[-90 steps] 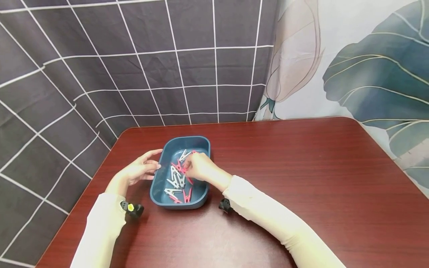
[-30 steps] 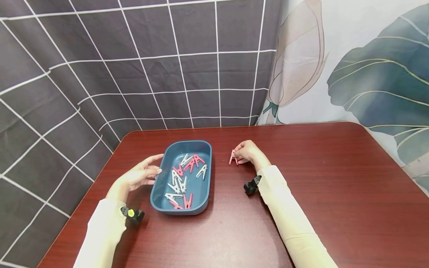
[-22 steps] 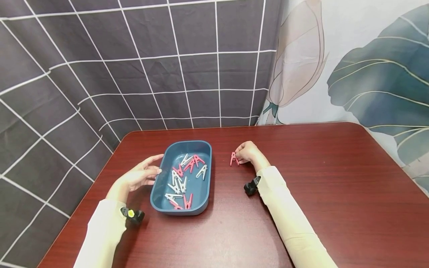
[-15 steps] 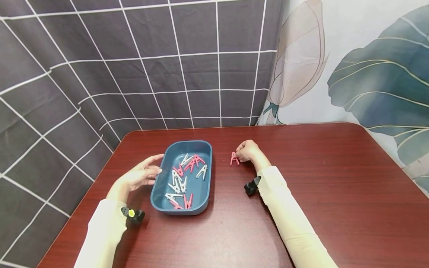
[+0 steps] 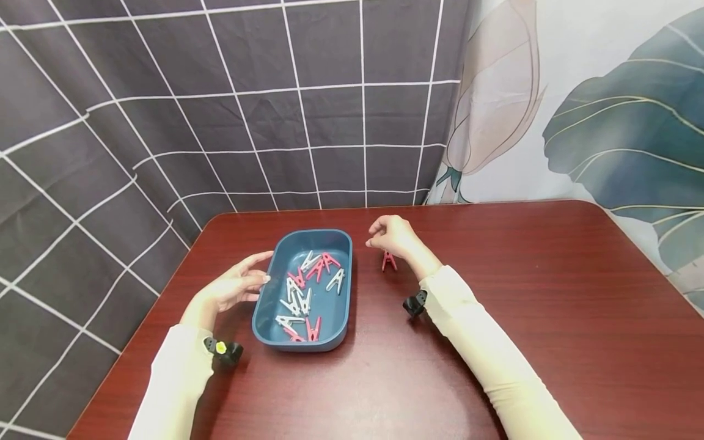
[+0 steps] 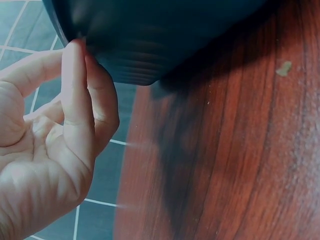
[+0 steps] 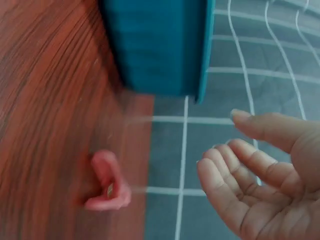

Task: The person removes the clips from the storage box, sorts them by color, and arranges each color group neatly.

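Left hand (image 5: 231,290) touches tray (image 5: 269,269) rim; pink clip (image 5: 388,261) on table beside right hand (image 5: 393,235).

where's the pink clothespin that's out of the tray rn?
Head view: the pink clothespin lies on the table, right of the blue tray, just below the right hand, which isn't holding it.

Right wrist view, motion-blurred. Right hand (image 7: 265,175) fills the lower right corner, palm facing the camera, fingers (image 7: 227,167) loosely curved and spread, nothing in them. Pink clothespin (image 7: 107,182) lies on the reddish-brown wooden table (image 7: 45,110) at lower left, clear of the hand with a visible gap between them. Blue tray (image 7: 155,45) sits at the top, only its outer wall and rim visible. Dark cloth with white grid lines (image 7: 260,60) behind tray and hand.
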Available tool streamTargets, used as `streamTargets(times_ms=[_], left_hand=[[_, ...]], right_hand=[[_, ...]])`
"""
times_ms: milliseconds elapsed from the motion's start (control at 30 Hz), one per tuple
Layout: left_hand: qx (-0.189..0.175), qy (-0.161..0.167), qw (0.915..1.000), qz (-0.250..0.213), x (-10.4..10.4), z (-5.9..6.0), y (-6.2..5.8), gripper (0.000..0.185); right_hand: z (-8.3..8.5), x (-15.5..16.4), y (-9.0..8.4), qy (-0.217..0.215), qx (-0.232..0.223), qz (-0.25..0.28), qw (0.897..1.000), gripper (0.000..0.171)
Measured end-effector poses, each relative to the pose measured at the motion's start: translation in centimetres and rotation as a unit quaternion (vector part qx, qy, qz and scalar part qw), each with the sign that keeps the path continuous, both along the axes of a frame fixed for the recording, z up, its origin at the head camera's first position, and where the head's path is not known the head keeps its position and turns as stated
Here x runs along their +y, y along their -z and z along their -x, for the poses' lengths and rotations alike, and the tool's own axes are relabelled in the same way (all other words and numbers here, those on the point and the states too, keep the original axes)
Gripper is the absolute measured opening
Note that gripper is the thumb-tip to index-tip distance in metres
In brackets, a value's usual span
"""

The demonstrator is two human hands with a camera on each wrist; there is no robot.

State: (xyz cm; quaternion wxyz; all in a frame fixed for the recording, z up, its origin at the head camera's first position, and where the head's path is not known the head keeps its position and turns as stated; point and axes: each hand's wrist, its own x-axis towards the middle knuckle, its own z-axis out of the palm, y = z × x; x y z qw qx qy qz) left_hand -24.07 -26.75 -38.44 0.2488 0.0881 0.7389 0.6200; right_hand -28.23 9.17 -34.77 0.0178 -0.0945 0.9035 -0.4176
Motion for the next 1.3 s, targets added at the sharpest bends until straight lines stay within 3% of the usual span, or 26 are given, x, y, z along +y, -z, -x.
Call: streamTargets(times_ms=[200, 433, 567, 833, 933, 1167, 1300], left_hand=[[0.004, 0.001, 1.0, 0.004, -0.1, 0.2, -0.3, 0.067], [0.002, -0.004, 1.0, 0.002, 0.0, 0.3, -0.2, 0.066], [-0.002, -0.007, 1.0, -0.003, 0.1, 0.2, -0.1, 0.066], [0.0, -0.016, 0.9996, -0.024, 0.0, -0.2, 0.3, 0.065], [-0.002, -0.013, 0.9993, -0.034, -0.1, -0.3, 0.4, 0.065], [-0.001, -0.005, 0.9994, -0.034, 0.0, -0.3, 0.6, 0.065], [-0.001, -0.008, 0.9994, -0.033, 0.1, -0.3, 0.6, 0.064]], right_hand=[[-1.1, -1.6, -1.9, -0.106, 0.077, -0.021, 0.991, 0.026], [-2.7, -3.2, -2.8, -0.231, 0.112, -0.067, 0.964, 0.028], [-3.5, -4.1, -2.8, -0.299, 0.138, -0.096, 0.939, 0.029], [-4.7, -6.0, -2.3, -0.448, 0.163, -0.092, 0.874, 0.035], [-5.2, -6.9, -2.0, -0.481, 0.16, -0.118, 0.854, 0.035], [-6.3, -8.5, -0.8, -0.523, 0.126, -0.184, 0.822, 0.031], [-6.6, -9.4, 0.1, -0.539, 0.138, -0.23, 0.799, 0.025]])
